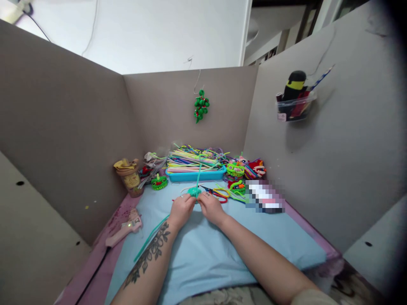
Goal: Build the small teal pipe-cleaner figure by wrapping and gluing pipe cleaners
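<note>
"Where's the turquoise pipe-cleaner piece [193, 192]?"

"Over the light-blue cloth [203, 250], in front of the blue tray [208, 175] of pastel pipe cleaners [186, 163]. One turquoise strand stands up from it."

"And the grip?"

"The left hand [182, 209] and right hand [211, 208] seem to pinch its near side, close together. It's small from here, so I can't tell which fingers press."

"Anything nearby?"

"Scissors [213, 191] with red and yellow handles, just beyond the right hand; a pink glue gun [125, 230] lies left of the tattooed forearm [149, 258]."
</note>
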Available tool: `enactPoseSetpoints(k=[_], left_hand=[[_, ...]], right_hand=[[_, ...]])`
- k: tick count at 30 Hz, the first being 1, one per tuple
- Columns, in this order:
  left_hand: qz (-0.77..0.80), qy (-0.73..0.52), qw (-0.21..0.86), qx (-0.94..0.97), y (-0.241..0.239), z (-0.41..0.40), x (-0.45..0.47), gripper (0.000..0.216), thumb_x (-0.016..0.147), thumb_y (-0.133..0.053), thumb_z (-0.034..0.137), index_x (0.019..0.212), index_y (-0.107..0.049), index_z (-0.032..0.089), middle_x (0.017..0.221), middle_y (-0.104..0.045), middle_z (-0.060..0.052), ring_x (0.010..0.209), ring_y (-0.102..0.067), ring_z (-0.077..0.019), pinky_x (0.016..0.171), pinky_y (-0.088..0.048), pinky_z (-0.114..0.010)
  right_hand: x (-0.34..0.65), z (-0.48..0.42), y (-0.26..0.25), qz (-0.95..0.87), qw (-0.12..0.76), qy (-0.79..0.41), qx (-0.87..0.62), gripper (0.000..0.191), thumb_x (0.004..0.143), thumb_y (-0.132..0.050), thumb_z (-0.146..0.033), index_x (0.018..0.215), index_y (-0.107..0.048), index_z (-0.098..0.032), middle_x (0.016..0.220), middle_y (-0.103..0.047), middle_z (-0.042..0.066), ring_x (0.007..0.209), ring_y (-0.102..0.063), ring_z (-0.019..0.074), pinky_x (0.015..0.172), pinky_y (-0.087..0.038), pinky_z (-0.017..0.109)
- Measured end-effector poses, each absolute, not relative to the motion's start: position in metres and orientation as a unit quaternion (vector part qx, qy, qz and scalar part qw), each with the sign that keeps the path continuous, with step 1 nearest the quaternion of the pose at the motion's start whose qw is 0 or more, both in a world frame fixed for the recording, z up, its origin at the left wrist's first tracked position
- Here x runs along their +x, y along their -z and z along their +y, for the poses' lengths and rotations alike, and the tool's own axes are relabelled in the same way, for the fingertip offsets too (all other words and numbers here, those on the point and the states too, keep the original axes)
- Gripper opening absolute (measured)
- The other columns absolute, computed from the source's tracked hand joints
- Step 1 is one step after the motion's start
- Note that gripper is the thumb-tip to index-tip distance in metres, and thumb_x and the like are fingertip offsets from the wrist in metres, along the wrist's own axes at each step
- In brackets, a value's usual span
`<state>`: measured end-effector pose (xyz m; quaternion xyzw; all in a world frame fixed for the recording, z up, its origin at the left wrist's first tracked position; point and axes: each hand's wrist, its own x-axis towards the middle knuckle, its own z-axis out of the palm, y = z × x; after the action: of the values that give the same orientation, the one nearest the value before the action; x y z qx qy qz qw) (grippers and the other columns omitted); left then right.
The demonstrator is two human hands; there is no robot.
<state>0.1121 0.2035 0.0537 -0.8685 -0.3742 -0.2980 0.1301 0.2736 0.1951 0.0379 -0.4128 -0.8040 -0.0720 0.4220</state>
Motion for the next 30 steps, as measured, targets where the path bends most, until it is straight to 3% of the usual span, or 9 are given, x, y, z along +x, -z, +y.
enactPoseSetpoints(k=[5,8,11,15,24,30], left_hand=[[-0.382,0.314,0.105,-0.863,-0.0554,0.2032,0.1102,0.021,0.089,-0.042,0.023,0.084,-0.062,0.019,0.078,-0.060,-0.005,0.074,-0.055,-0.0154,0.065,-0.041,-0.026],[-0.381,0.318,0.107,-0.861,-0.0552,0.2036,0.1084,0.024,0.090,-0.040,0.025,0.085,-0.063,0.020,0.078,-0.060,-0.005,0.075,-0.055,-0.0154,0.066,-0.041,-0.026],[-0.366,0.315,0.115,-0.868,-0.0549,0.2039,0.1074,0.025,0.091,-0.039,0.027,0.088,-0.063,0.020,0.079,-0.061,-0.005,0.076,-0.055,-0.0161,0.068,-0.042,-0.027],[-0.366,0.321,0.124,-0.865,-0.0563,0.2032,0.1078,0.024,0.090,-0.040,0.027,0.089,-0.063,0.019,0.077,-0.061,-0.005,0.075,-0.056,-0.0162,0.067,-0.041,-0.027],[-0.379,0.323,0.138,-0.856,-0.0563,0.2017,0.1089,0.021,0.089,-0.044,0.026,0.084,-0.063,0.020,0.075,-0.061,-0.005,0.072,-0.056,-0.0159,0.065,-0.041,-0.027],[-0.373,0.314,0.158,-0.859,-0.0552,0.2031,0.1084,0.021,0.089,-0.044,0.027,0.084,-0.064,0.020,0.073,-0.060,-0.003,0.071,-0.055,-0.0159,0.064,-0.040,-0.027]], right_hand=[[0.2786,0.1958,-0.0430,-0.797,0.444,0.078,-0.402,0.015,0.084,-0.047,-0.014,0.091,-0.058,-0.019,0.091,-0.060,0.007,0.088,-0.053,0.0206,0.074,-0.046,0.034],[0.2780,0.1954,-0.0444,-0.808,0.443,0.085,-0.378,0.033,0.084,-0.046,-0.012,0.115,-0.052,-0.021,0.112,-0.058,0.009,0.101,-0.051,0.0216,0.084,-0.046,0.038],[0.2779,0.1965,-0.0427,-0.835,0.419,0.063,-0.351,0.043,0.084,-0.043,-0.011,0.126,-0.044,-0.021,0.108,-0.061,0.008,0.094,-0.054,0.0202,0.078,-0.049,0.035],[0.2778,0.1960,-0.0410,-0.826,0.417,0.064,-0.375,0.034,0.085,-0.044,-0.015,0.119,-0.050,-0.016,0.094,-0.064,0.010,0.084,-0.056,0.0205,0.071,-0.050,0.033],[0.2769,0.1960,-0.0417,-0.828,0.427,0.026,-0.362,0.015,0.086,-0.048,-0.019,0.098,-0.057,-0.017,0.094,-0.064,0.007,0.087,-0.057,0.0200,0.078,-0.048,0.035],[0.2772,0.1996,-0.0390,-0.828,0.418,0.042,-0.372,0.016,0.087,-0.046,-0.015,0.097,-0.058,-0.017,0.094,-0.065,0.007,0.088,-0.057,0.0197,0.078,-0.047,0.035]])
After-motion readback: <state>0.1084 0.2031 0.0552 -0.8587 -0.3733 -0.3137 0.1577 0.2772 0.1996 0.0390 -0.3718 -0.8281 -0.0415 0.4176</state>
